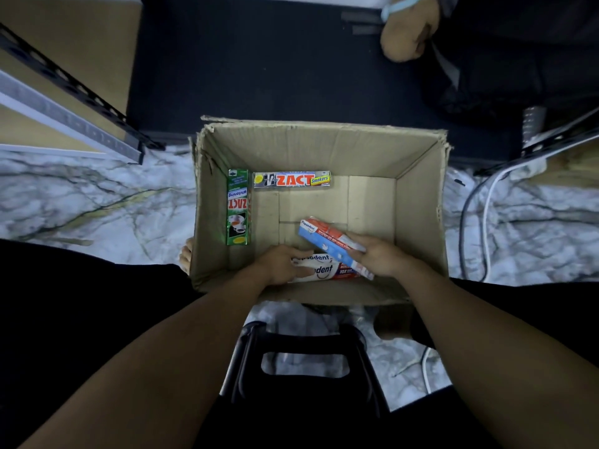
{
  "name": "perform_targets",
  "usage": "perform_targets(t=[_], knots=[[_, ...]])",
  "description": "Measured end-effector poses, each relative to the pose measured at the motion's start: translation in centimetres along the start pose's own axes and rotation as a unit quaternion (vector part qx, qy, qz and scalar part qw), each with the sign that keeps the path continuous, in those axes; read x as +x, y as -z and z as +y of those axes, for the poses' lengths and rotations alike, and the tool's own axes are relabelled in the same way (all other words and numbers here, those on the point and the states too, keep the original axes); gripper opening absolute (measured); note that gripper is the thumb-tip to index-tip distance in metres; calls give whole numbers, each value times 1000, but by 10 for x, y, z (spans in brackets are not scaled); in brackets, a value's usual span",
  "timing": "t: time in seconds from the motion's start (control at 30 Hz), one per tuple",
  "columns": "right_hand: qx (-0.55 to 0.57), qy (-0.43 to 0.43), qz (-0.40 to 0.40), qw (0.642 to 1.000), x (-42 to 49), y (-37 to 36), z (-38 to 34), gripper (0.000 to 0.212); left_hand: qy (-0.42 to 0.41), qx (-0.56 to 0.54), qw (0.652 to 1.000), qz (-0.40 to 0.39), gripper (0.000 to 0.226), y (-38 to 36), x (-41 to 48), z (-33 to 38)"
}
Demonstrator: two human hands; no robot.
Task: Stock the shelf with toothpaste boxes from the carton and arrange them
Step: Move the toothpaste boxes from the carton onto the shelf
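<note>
Green Zact toothpaste box lies along the left wall of the open brown cardboard carton, a silver Zact box by its far wall. The right hand grips a tilted blue-and-red Pepsodent box; the left hand grips a white Pepsodent box at the near wall.

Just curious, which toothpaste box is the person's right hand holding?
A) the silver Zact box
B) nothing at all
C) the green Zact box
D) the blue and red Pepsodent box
D: the right hand grips the blue and red Pepsodent box, which is tilted. The left hand holds a white Pepsodent box, and the green Zact box and silver Zact box lie untouched in the carton.
</note>
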State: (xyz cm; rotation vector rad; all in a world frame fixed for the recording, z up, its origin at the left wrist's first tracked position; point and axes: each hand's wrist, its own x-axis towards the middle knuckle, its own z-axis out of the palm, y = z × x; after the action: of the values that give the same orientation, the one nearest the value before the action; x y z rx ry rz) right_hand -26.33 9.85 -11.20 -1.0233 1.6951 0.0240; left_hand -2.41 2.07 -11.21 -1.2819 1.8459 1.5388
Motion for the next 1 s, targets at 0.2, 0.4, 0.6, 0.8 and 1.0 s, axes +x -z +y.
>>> perform_targets(t=[0.2, 0.4, 0.6, 0.8, 1.0], knots=[[-3, 8, 38, 999, -23, -4, -18, 55, -36, 88, 994, 57, 44, 13, -27, 12], [-35, 20, 107, 993, -50, 5, -33, 47, -55, 98, 985, 133, 36, 33, -66, 19], [-8, 88, 182, 979, -100, 40, -56, 44, -106, 89, 962, 236, 34, 53, -117, 41], [-16, 167, 291, 942, -182, 88, -94, 43, -194, 94, 917, 335, 30, 91, -178, 91], [-11, 233, 391, 890, -272, 135, -125, 42, -303, 123, 858, 396, 31, 132, -255, 150]])
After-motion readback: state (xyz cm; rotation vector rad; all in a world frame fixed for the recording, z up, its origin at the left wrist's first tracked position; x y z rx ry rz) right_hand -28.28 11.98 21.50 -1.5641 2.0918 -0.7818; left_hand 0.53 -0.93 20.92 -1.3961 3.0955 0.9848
